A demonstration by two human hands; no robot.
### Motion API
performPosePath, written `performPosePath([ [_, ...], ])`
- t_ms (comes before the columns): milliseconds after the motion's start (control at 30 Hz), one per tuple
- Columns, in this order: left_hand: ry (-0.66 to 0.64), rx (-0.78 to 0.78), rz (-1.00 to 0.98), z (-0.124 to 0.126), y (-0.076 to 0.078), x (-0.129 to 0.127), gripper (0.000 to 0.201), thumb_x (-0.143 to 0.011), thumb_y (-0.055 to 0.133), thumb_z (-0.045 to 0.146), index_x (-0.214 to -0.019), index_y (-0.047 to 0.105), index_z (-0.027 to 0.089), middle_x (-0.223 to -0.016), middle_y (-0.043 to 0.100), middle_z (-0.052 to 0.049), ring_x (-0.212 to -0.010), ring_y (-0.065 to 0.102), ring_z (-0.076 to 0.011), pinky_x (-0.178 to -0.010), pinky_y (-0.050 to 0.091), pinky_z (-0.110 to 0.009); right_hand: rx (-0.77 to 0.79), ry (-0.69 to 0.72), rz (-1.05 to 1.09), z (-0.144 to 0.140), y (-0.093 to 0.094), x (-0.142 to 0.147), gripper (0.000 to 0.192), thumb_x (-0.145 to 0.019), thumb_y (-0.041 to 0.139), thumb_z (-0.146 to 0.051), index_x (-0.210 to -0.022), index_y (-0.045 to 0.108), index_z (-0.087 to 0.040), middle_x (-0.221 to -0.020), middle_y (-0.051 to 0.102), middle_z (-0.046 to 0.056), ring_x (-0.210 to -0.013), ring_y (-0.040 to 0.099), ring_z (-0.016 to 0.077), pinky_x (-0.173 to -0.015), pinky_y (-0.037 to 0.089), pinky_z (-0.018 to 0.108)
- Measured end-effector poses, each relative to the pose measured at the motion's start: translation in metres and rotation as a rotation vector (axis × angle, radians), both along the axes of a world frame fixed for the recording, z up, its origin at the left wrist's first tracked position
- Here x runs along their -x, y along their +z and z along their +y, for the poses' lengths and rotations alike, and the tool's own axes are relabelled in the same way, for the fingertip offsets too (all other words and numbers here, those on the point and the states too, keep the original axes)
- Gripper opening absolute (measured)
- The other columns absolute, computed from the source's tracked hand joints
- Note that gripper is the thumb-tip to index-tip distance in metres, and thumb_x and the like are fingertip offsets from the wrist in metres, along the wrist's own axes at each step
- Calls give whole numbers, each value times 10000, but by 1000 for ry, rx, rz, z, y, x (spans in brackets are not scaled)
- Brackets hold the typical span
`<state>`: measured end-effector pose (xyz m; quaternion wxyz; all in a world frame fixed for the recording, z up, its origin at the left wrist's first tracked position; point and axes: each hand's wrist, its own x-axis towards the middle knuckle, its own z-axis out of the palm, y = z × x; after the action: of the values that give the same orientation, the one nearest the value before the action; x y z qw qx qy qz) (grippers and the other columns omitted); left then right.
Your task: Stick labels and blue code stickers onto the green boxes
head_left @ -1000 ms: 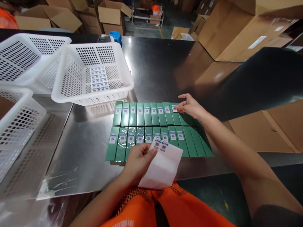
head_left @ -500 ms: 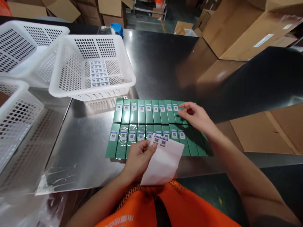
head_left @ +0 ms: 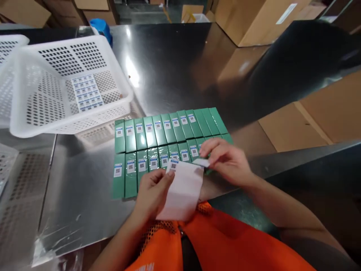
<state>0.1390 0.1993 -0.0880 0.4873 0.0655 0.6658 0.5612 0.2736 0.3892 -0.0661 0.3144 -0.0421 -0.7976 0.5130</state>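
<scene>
My left hand (head_left: 153,192) pinches the left edge of a mostly bare white label sheet (head_left: 183,190). One printed label (head_left: 173,165) with a blue band and a square code shows at the sheet's top left corner. At the sheet's upper right, my right hand (head_left: 228,160) pinches a small label (head_left: 201,162) between thumb and fingertips. Beyond both hands, narrow green boxes (head_left: 207,122) lie side by side in two rows. Most carry a label like those on the sheet; several at the right of the far row have none. My hands hide part of the near row.
A white perforated basket (head_left: 70,120) at the left holds a full label sheet (head_left: 87,92). Other white baskets stand beside it. A blue object (head_left: 101,30) sits at the metal table's (head_left: 169,67) far edge. Large cardboard boxes (head_left: 254,22) are at the back right.
My right hand has come back from the far row of boxes to the sheet and now holds a label. The sheet shows one label where two were. The view has shifted right.
</scene>
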Motion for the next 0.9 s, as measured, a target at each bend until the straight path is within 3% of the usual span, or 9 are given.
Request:
performPosePath([
  [67,11,9,-41,0,0,-2,566,-573,818,638,-549,537,147,-522,430,25,-512,345,-88,-480,273,-207,162,-190,-84,19,5,-11,162,-879,708,-353,-857,596,-238,-837,671,15,-787,663,167,-708,554,324],
  [133,-9,26,-52,1,0,-2,564,-558,836,630,-560,551,144,-532,446,23,-514,363,-89,-480,287,-204,249,-303,-298,39,7,-23,256,-825,748,-421,-874,588,-227,-757,650,-3,-688,641,152,-643,533,300],
  [233,-20,27,-52,3,2,-3,567,-542,848,627,-558,555,142,-526,443,27,-511,363,-85,-477,289,-199,379,-269,-596,61,1,-34,440,-733,797,-431,-1030,536,-239,-665,632,-41,-596,606,146,-574,494,282],
  [300,-20,32,-50,4,4,-2,575,-533,848,637,-559,560,140,-531,458,21,-513,375,-87,-476,297,-199,465,-235,-680,68,-7,-37,628,-683,817,-407,-1144,416,-266,-640,639,-67,-575,602,156,-559,485,283],
  [467,-70,35,2,1,0,0,541,-598,823,625,-585,593,136,-560,512,3,-520,408,-97,-472,313,-199,524,-252,-753,66,-23,-34,703,-630,823,-436,-1088,312,-284,-623,634,-87,-559,591,160,-538,452,281],
  [600,-99,29,14,-3,-7,2,505,-654,803,607,-621,630,134,-586,543,-9,-532,431,-105,-480,339,-203,371,-343,-830,66,-23,-30,685,-631,819,-429,-1093,334,-284,-605,616,-93,-531,566,164,-517,425,287],
  [733,-92,12,10,-3,-7,2,509,-664,799,610,-622,620,135,-584,533,-6,-531,422,-101,-479,332,-201,-106,-477,-1003,68,-16,-28,499,-632,845,-400,-970,507,-257,-587,579,-67,-547,543,165,-499,337,276],
  [800,-76,4,15,-1,-4,1,536,-634,804,632,-600,603,136,-568,514,-1,-524,404,-97,-477,320,-201,-282,-494,-978,62,-10,-26,404,-630,859,-417,-874,591,-239,-619,574,-44,-558,532,157,-505,331,278],
  [900,-81,1,51,1,-1,1,573,-599,793,671,-583,596,133,-554,497,0,-530,394,-100,-487,309,-206,-248,-345,-740,36,-2,-17,296,-748,796,-438,-932,691,-232,-768,631,-6,-641,577,147,-600,441,284],
])
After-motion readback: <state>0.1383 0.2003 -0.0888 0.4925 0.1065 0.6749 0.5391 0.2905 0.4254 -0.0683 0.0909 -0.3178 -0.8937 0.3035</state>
